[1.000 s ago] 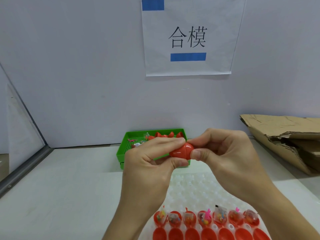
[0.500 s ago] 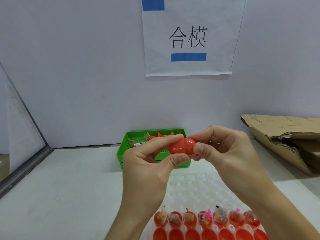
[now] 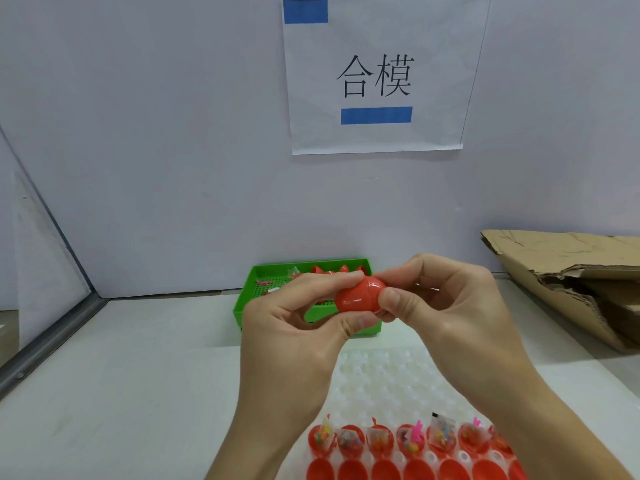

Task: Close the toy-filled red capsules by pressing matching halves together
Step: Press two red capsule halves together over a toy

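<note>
Head view, white table (image 3: 121,393), pale wall (image 3: 173,150), paper sign (image 3: 377,77)

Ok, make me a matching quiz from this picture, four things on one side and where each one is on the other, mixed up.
Things:
1. red capsule
2. green tray
3. torn cardboard
4. paper sign

Places:
A. on the wall
B. at the right edge of the table
C. pinched between the left hand and right hand
D. on the table behind the hands

Pairs: 1-C, 2-D, 3-B, 4-A
</note>
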`<state>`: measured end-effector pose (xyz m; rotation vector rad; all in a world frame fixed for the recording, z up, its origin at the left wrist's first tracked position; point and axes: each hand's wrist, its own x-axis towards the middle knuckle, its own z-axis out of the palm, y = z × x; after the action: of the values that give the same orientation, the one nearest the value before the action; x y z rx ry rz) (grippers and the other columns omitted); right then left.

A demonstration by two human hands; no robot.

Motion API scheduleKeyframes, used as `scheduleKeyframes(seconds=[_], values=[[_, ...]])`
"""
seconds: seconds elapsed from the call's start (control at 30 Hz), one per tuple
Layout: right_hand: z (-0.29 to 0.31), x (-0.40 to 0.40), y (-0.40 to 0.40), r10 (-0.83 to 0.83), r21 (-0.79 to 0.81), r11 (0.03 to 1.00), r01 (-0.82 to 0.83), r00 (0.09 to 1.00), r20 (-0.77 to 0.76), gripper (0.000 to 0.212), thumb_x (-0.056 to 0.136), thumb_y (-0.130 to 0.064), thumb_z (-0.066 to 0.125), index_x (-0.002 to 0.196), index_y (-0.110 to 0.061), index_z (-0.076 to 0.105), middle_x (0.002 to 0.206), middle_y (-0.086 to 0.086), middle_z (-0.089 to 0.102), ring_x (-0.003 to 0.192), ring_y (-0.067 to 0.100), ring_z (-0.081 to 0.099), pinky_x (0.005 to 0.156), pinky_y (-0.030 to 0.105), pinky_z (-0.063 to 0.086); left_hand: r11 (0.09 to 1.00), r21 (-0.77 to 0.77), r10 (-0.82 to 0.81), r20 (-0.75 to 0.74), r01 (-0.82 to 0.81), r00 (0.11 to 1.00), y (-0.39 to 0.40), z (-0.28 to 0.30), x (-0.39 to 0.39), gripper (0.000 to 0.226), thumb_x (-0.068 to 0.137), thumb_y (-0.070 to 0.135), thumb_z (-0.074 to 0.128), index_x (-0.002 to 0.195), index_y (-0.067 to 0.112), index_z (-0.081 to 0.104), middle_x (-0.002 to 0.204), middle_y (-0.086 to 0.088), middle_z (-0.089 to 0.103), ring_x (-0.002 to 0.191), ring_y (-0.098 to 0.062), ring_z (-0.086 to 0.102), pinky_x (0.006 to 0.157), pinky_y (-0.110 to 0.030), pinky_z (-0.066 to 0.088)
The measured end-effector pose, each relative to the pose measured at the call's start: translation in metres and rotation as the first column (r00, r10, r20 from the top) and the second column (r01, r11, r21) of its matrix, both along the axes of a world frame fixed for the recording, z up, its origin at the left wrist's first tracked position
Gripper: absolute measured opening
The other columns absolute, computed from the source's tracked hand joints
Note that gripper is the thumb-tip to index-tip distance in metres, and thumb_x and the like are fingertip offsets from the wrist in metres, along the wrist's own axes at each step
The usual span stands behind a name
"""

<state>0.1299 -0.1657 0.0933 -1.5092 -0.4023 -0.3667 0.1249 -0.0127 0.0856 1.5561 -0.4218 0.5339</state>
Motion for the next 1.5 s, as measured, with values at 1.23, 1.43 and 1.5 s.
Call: scheduleKeyframes(seconds=[1.23,1.43,1.5], values=[[-0.006,0.003,0.001,-0.123,-0.289,0.946,0.145,0.988,0.093,0.033,0.08,0.01,0.074,0.072,-0.022,0.073,0.072,-0.005,0.074,0.069,0.008,0.072,0.063,0.016,0.055,0.983,0.15,0.09,0.127,-0.109,0.988,-0.007,-0.014,0.005,0.053,0.071,-0.029,0.067,0.096,0.016,0.079,0.094,0.015,0.076,0.085,-0.001,0.071,0.068,-0.012,0.056],[-0.004,0.008,-0.012,0.025,-0.13,0.991,-0.037,0.996,-0.089,0.015,0.075,-0.025,0.076,0.09,-0.026,0.078,0.085,-0.001,0.078,0.077,0.013,0.075,0.072,0.02,0.057,0.998,-0.025,-0.064,0.039,0.065,0.997,-0.006,-0.01,0.004,0.032,0.069,0.008,0.08,0.098,0.019,0.079,0.099,0.001,0.075,0.095,-0.013,0.072,0.077,-0.016,0.057],[-0.004,0.008,-0.014,0.082,-0.089,0.992,-0.093,0.989,-0.123,0.025,0.072,-0.03,0.074,0.097,-0.029,0.077,0.091,0.002,0.079,0.085,0.019,0.076,0.077,0.023,0.059,0.997,-0.02,-0.075,0.052,0.076,0.996,-0.005,-0.009,0.005,0.033,0.07,0.009,0.079,0.101,0.02,0.078,0.101,0.001,0.074,0.1,-0.016,0.071,0.082,-0.017,0.056]])
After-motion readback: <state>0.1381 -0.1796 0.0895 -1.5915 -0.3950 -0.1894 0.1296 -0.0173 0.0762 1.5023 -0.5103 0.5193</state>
